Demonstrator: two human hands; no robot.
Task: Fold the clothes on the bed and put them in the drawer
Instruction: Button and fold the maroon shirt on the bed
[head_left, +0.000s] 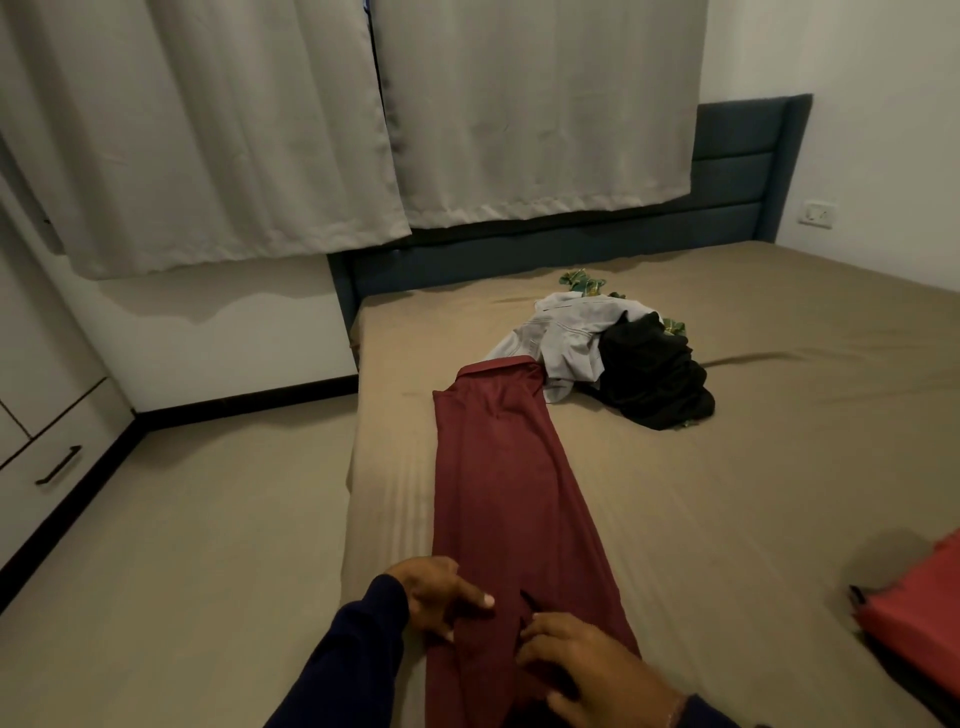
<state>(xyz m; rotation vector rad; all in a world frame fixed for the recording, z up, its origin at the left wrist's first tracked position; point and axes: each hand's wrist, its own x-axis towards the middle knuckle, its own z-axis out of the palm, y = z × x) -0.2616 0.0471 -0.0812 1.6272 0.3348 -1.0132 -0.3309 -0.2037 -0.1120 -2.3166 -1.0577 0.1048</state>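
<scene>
Maroon trousers (504, 483) lie stretched lengthwise along the left side of the bed (753, 493), waistband at the far end. My left hand (434, 597) pinches the near left edge of the trousers, thumb on top. My right hand (587, 660) rests on the near end, fingers curled into the fabric. Beyond the waistband lies a heap of clothes: a light grey garment (563, 338), a black garment (654, 374) and a green patterned piece (582, 280) partly hidden beneath. A drawer front with a dark handle (57, 467) shows at the left edge.
White cupboard fronts (31, 405) line the left wall across a strip of beige floor (182, 545). Grey curtains (311, 130) hang over the dark blue headboard (737, 171). A red object (919, 623) sits at the bed's right edge.
</scene>
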